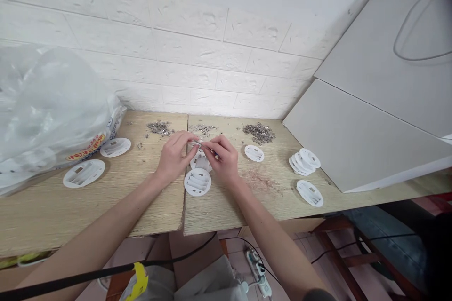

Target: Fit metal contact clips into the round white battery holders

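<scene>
Over the middle of the wooden table, my left hand (173,154) and my right hand (225,157) meet with fingers pinched. Between their fingertips runs a thin grey metal piece (198,143); its exact kind is too small to tell. A dark bluish bit shows under my right fingers. Right below the hands lies a round white plastic cover with slots (201,162), partly hidden by them. Nearer to me, a second round white cover (197,182) lies flat at the table joint. Behind the hands are piles of small metal parts, one heap (159,127) left and another (259,133) right.
A large clear plastic bag (52,108) fills the left, beside two white covers. More covers lie right, including a small stack (302,162). White panels (374,127) lean at the right. A black cable (106,273) crosses low in front; a power strip (259,273) lies below.
</scene>
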`<state>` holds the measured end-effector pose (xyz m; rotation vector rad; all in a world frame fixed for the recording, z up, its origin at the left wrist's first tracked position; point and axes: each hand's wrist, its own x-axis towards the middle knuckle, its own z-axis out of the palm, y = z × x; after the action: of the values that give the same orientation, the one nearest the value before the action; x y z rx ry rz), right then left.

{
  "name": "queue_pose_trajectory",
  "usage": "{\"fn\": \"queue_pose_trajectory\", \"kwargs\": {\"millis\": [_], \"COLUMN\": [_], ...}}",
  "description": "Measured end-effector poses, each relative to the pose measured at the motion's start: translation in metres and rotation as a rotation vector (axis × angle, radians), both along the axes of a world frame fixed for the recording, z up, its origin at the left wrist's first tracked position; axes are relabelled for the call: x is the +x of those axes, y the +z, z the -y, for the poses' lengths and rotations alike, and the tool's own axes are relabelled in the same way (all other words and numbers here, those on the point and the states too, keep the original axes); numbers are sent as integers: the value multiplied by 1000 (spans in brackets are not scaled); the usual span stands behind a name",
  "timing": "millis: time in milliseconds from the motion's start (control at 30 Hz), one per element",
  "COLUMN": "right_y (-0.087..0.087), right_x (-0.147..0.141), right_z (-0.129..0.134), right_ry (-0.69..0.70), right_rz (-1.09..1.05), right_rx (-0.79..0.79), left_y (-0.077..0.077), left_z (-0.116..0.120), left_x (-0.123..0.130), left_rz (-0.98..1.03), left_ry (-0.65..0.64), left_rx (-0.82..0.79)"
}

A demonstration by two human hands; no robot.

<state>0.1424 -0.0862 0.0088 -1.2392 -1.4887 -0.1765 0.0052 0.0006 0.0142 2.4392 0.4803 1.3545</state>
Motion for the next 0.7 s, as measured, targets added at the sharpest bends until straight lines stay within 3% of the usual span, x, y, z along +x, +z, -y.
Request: {"fn": "queue_pose_trajectory", "kwargs": {"millis": [233,433,567,700], "right_y": [-4,5,13,13], "right_x": [-1,9,35,63], "right_z": [0,2,5,12], "right_ry": [18,52,-215,-435], "right_rz": [28,3,-258,-460], "right_rx": [-42,-108,-26,52], "left_y": [-4,-1,15,28], "left_z": [-1,3,19,40], "left_x": [-3,0,13,37], "left_rz": [-101,-100,-78,-485], "left_ry": [-16,-36,-128,-288], "left_rx": [26,-20,-144,-260]}}
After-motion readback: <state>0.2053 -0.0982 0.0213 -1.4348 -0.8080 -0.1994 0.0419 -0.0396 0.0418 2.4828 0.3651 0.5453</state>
